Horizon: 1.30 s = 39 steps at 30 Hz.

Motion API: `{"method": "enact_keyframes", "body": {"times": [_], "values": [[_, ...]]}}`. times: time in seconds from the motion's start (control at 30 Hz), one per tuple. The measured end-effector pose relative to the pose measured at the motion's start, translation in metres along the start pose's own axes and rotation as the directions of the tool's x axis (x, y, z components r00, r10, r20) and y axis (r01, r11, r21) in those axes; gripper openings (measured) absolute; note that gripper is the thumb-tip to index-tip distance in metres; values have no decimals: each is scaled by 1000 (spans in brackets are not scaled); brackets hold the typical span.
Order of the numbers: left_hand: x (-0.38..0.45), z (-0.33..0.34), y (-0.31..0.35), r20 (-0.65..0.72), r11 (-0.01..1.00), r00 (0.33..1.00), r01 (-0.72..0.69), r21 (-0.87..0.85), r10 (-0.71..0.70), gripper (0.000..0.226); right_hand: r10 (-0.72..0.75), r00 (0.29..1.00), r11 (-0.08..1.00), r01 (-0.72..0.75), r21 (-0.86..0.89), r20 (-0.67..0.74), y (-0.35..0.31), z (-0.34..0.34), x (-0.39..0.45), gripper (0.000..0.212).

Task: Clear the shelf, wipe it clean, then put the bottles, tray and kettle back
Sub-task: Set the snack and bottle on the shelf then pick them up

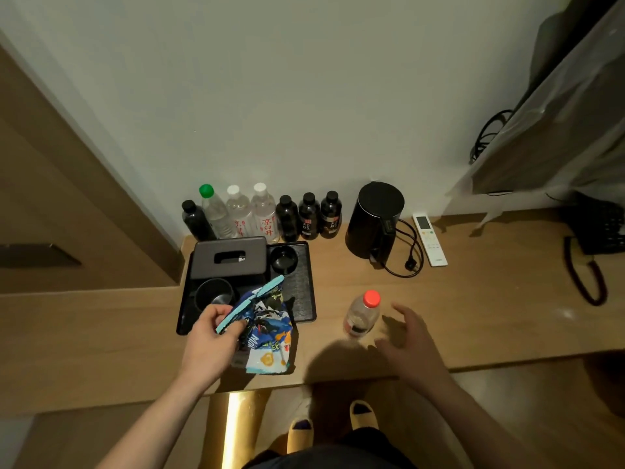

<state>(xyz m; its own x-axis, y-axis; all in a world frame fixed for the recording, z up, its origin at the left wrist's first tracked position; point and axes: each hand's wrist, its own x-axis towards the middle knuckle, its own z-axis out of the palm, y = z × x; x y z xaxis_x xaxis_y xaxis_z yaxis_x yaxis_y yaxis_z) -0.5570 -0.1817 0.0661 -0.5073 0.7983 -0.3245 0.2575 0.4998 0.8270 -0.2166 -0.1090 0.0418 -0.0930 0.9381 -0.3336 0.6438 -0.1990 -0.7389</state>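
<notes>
Wooden shelf (473,299): my left hand (216,336) grips snack packets (267,330) over the black tray (304,282); right hand (411,343) spread beside it, near the red-capped bottle (363,316)

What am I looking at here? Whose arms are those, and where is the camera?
There is no machine here: a person wears one wide-angle camera on the head, so you look down along their own arms. The single picture shows a wooden shelf against a white wall. At the back stands a row of bottles, some clear, some dark, then a black kettle with its cord, and a white remote control. A black tray holds a tissue box, a dark cup and an ashtray. The left hand grips colourful snack packets over the tray's front edge. The right hand is open, reaching toward a red-capped bottle but not touching it.
</notes>
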Motion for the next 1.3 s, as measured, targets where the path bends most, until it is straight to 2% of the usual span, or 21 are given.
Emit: {"method": "enact_keyframes", "body": {"times": [0.17, 0.23, 0.33, 0.4, 0.53, 0.73, 0.83, 0.93, 1.03, 1.3], "values": [[-10, -6, -1, 84, 1000, 996, 12, -9, -11, 20, -140, 990, 987, 137, -85, -20, -21, 10, 15, 86], [-14, -6, -3, 110, 1000, 994, 1, 19, -3, 17, -197, 980, 973, 193, -127, -18, -23, 18, 21, 78], [-19, -6, -3, 136, 1000, 991, -13, 21, 10, 15, -266, 962, 953, 255, -166, -53, -23, 30, 26, 48], [-20, -4, -4, 157, 1000, 988, 3, 0, -3, 16, -291, 954, 944, 274, -184, -68, -26, 33, 25, 36], [-26, -1, 1, 206, 1000, 978, -18, 0, 18, 16, -231, 961, 972, 221, -82, -149, -41, 19, 3, 30], [-37, 14, 24, 204, 989, 971, -137, 61, 122, 18, -317, 916, 948, 315, -50, -246, -43, -32, -66, 30], [-49, 34, 42, 272, 982, 949, -181, 59, 159, 19, -236, 918, 969, 249, 0, -317, -25, -56, -93, 29], [-66, 66, 60, 318, 967, 925, -244, 74, 209, 18, -78, 905, 983, 140, 120, -417, 2, -79, -115, 35], [-90, 107, 79, 368, 955, 899, -284, 82, 235, 15, 24, 916, 975, 67, 212, -400, 36, -109, -139, 36], [-188, 229, 112, 450, 948, 854, -315, 52, 260, 11, 35, 903, 966, 79, 246, -429, 139, -207, -220, 32]]}}
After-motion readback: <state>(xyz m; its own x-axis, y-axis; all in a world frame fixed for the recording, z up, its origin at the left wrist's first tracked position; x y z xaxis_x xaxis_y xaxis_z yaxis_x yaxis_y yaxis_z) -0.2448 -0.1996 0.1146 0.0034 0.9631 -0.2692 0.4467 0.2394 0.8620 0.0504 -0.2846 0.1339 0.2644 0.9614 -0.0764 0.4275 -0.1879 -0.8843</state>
